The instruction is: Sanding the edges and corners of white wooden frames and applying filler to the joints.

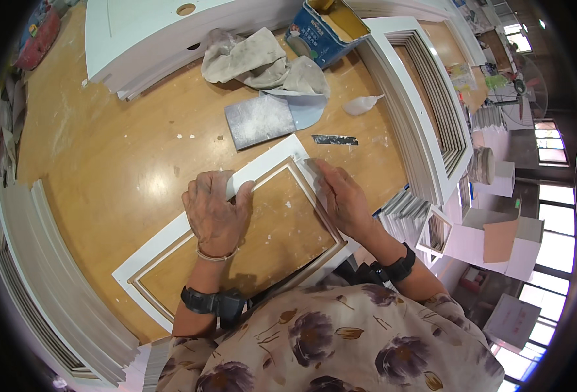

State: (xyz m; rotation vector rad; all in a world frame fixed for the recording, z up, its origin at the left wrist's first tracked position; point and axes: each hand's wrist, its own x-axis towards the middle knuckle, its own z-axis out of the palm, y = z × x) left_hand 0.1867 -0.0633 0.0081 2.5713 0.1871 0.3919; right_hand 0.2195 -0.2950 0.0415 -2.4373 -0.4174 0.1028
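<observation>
A white rectangular frame (152,246) with an open middle lies at a slant on the wooden table, its near side against my body. My left hand (215,212) is closed over the far rail, thumb at the inner edge and fingers across the top. A small greyish patch shows by its fingertips; I cannot tell what it is. My right hand (344,199) grips the right rail near the far corner, fingers bent and pressed together, partly hidden. Just beyond that corner rests a dusty grey sanding block (260,121).
Behind the block lie a crumpled cloth (256,62), a blue tin (324,32), a small white squeeze bottle (362,104) and a dark, paint-marked blade strip (335,140). Stacks of white frames stand at right (426,98) and left (53,281). White panels (151,46) lie along the back.
</observation>
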